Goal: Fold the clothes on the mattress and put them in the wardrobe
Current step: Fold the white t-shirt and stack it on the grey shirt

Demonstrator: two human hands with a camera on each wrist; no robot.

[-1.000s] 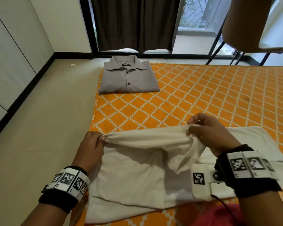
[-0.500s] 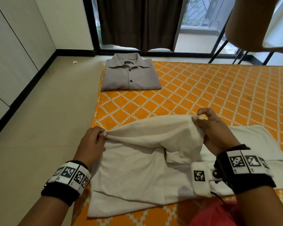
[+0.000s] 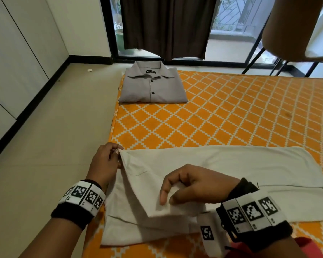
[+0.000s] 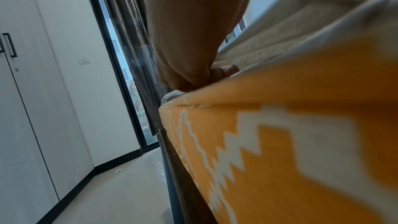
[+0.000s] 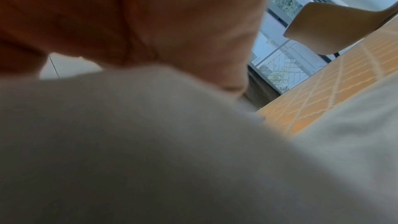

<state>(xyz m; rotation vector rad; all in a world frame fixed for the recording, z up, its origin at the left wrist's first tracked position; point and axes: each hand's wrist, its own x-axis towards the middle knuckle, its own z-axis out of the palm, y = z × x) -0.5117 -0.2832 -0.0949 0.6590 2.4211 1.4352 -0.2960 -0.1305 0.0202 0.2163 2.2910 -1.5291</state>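
Writing on the folded grey button-up shirt (image 3: 153, 84)'s black collar label is too small to read; that shirt lies at the orange diamond-patterned mattress (image 3: 231, 112)'s far corner. Nearer, left hand (image 3: 105, 162) pinches the cream cotton garment (image 3: 222, 164)'s corner, right hand (image 3: 194, 185) pinches a folded flap. Left wrist view: fingers (image 4: 224, 72) curl at the mattress edge. Right wrist view: blurred cream cloth.

A blurred right hand (image 5: 150, 23) fills the top, its fingers meeting soft cream-white cloth (image 5: 150, 159) below. Beyond lie an orange diamond-patterned mattress (image 5: 344, 81) and a tan chair seat (image 5: 336, 28).
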